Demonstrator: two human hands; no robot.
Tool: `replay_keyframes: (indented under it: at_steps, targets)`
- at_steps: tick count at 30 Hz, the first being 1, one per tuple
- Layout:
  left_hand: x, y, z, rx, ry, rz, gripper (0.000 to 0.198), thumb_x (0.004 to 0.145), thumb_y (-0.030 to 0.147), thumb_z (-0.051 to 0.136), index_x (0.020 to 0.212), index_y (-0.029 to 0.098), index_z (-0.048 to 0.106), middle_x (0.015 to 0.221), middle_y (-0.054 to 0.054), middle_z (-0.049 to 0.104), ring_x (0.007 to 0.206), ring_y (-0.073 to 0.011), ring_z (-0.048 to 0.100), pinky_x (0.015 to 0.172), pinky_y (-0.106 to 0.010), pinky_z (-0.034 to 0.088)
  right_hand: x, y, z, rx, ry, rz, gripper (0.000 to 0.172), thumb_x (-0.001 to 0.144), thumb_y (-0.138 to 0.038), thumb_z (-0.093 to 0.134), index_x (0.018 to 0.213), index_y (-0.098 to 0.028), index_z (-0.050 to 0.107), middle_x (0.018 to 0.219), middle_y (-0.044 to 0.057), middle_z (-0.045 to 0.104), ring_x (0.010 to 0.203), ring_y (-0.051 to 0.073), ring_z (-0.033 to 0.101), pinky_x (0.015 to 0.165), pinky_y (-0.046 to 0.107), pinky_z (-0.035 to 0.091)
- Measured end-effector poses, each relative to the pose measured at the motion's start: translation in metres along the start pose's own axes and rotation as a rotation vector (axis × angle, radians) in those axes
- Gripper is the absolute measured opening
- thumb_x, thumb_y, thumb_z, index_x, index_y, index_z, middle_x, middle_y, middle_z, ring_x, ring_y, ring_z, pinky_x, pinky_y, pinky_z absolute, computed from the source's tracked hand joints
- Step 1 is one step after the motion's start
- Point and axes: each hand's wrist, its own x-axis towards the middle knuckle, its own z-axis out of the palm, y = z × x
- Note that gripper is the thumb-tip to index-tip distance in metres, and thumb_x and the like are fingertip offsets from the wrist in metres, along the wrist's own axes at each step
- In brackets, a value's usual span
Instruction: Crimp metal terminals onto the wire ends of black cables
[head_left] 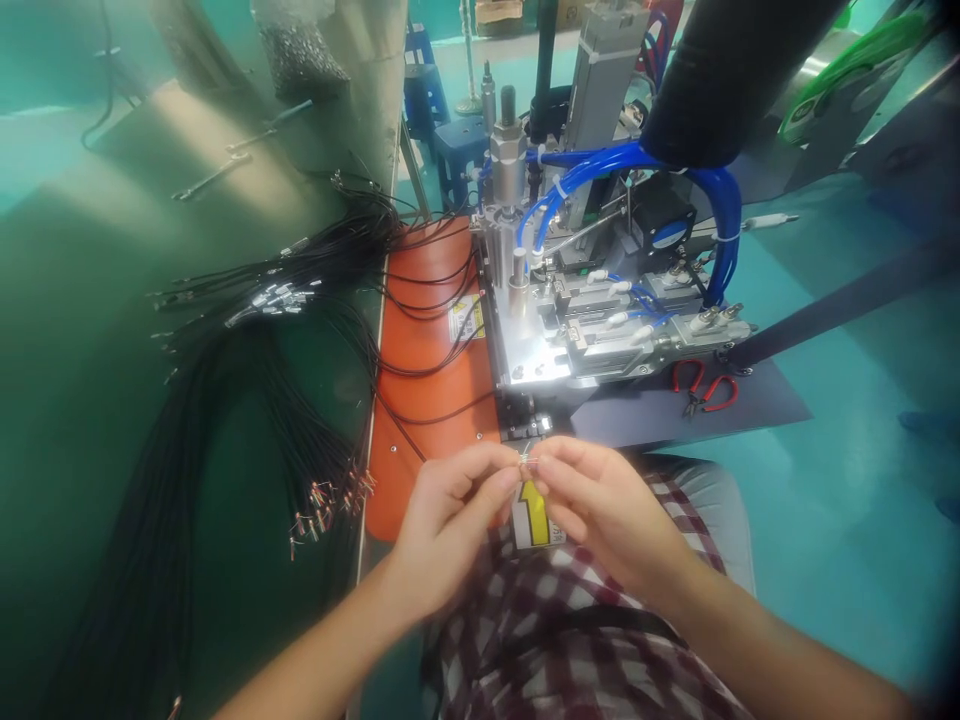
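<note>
My left hand (pixel 457 520) and my right hand (pixel 607 500) meet fingertip to fingertip just in front of the machine. Between them is a small bit of thin wires (pixel 529 461), pinched from both sides; its details are too small to make out. Right behind the fingertips stands the metal front of the machine (pixel 529 365), with blue air hoses (pixel 600 170) arching above. Several black cables (pixel 435 370) run from the left across an orange plate (pixel 427 410) towards the machine. A yellow arrow label (pixel 534 515) shows below my fingers.
On the green table (pixel 217 420) lie bundles of black cables, some with metal ends (pixel 277 298), others with coloured wire ends (pixel 330 500). Red-handled pliers (pixel 705 392) rest on the grey base at the right. A thick black tube (pixel 720 80) hangs over the machine. Blue stools (pixel 461 145) stand behind.
</note>
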Motion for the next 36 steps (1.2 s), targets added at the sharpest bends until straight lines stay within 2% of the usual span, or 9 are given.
replay_keyframes:
  at_steps: [5, 10, 13, 16, 20, 24, 28, 32, 36]
  targets:
    - [-0.002, -0.005, 0.007, 0.043, 0.076, 0.027, 0.018, 0.095, 0.03, 0.051, 0.093, 0.018, 0.063, 0.067, 0.001, 0.053, 0.062, -0.0094, 0.049, 0.057, -0.02, 0.041, -0.004, 0.005, 0.01, -0.214, 0.142, -0.191, 0.025, 0.085, -0.039, 0.066, 0.075, -0.018, 0.056, 0.041, -0.009, 0.045, 0.038, 0.006, 0.035, 0.042, 0.019, 0.029]
    - [-0.003, -0.01, 0.015, -0.002, 0.171, 0.065, 0.014, 0.094, 0.026, 0.053, 0.103, 0.021, 0.062, 0.075, 0.001, 0.06, 0.065, -0.0094, 0.056, 0.06, -0.019, 0.046, -0.004, 0.011, 0.017, -0.134, 0.119, -0.098, 0.029, 0.088, -0.042, 0.061, 0.073, -0.018, 0.053, 0.043, -0.009, 0.045, 0.037, 0.006, 0.034, 0.043, 0.02, 0.028]
    - [0.0, -0.008, 0.017, -0.039, 0.19, 0.052, 0.013, 0.092, 0.026, 0.057, 0.1, 0.02, 0.064, 0.075, 0.0, 0.062, 0.073, -0.0123, 0.061, 0.065, -0.02, 0.049, -0.002, 0.007, 0.013, -0.06, 0.094, -0.013, 0.029, 0.084, -0.041, 0.065, 0.071, -0.018, 0.054, 0.047, -0.007, 0.045, 0.041, 0.007, 0.035, 0.047, 0.021, 0.031]
    - [0.004, -0.001, 0.015, -0.042, 0.205, 0.012, 0.014, 0.088, 0.026, 0.062, 0.099, 0.019, 0.066, 0.078, -0.001, 0.064, 0.075, -0.0132, 0.062, 0.064, -0.02, 0.051, 0.0, -0.001, 0.005, -0.131, 0.052, -0.013, 0.028, 0.085, -0.041, 0.063, 0.072, -0.018, 0.053, 0.045, -0.008, 0.042, 0.042, 0.007, 0.032, 0.046, 0.021, 0.03]
    - [0.008, 0.01, 0.012, -0.03, 0.163, -0.066, 0.014, 0.084, 0.028, 0.066, 0.092, 0.017, 0.067, 0.076, -0.001, 0.065, 0.058, -0.0083, 0.054, 0.051, -0.017, 0.047, -0.001, -0.012, -0.007, -0.43, 0.03, -0.15, 0.021, 0.091, -0.035, 0.055, 0.077, -0.019, 0.052, 0.048, -0.009, 0.041, 0.042, 0.008, 0.034, 0.043, 0.02, 0.029]
    - [0.009, 0.015, 0.013, -0.002, 0.145, -0.117, 0.018, 0.082, 0.032, 0.067, 0.076, 0.015, 0.065, 0.063, 0.002, 0.059, 0.047, -0.0061, 0.045, 0.047, -0.018, 0.046, -0.002, -0.022, -0.015, -0.696, -0.014, -0.299, 0.016, 0.092, -0.027, 0.052, 0.077, -0.02, 0.054, 0.062, -0.004, 0.051, 0.051, 0.01, 0.044, 0.046, 0.022, 0.033]
    - [0.006, 0.01, 0.02, 0.152, 0.224, -0.054, 0.019, 0.085, 0.031, 0.063, 0.073, 0.016, 0.061, 0.062, 0.002, 0.059, 0.049, -0.0074, 0.048, 0.049, -0.019, 0.045, -0.006, -0.029, -0.012, -1.015, 0.082, -0.452, 0.016, 0.09, -0.021, 0.054, 0.073, -0.019, 0.056, 0.066, -0.002, 0.058, 0.055, 0.011, 0.05, 0.051, 0.024, 0.037]
    - [0.003, 0.002, 0.024, 0.399, 0.281, 0.036, 0.016, 0.087, 0.028, 0.059, 0.077, 0.017, 0.061, 0.072, 0.0, 0.063, 0.062, -0.011, 0.056, 0.057, -0.021, 0.046, -0.012, -0.029, -0.005, -1.375, 0.191, -0.683, 0.016, 0.089, -0.017, 0.052, 0.074, -0.018, 0.057, 0.067, 0.0, 0.06, 0.053, 0.012, 0.05, 0.051, 0.027, 0.034]
    - [0.005, 0.001, 0.024, 0.209, 0.286, -0.013, 0.016, 0.088, 0.029, 0.06, 0.078, 0.017, 0.059, 0.066, 0.002, 0.06, 0.054, -0.009, 0.052, 0.051, -0.02, 0.044, -0.012, -0.017, -0.002, -1.464, 0.245, -0.841, 0.019, 0.092, -0.019, 0.049, 0.075, -0.018, 0.058, 0.066, 0.001, 0.059, 0.053, 0.014, 0.049, 0.053, 0.029, 0.035]
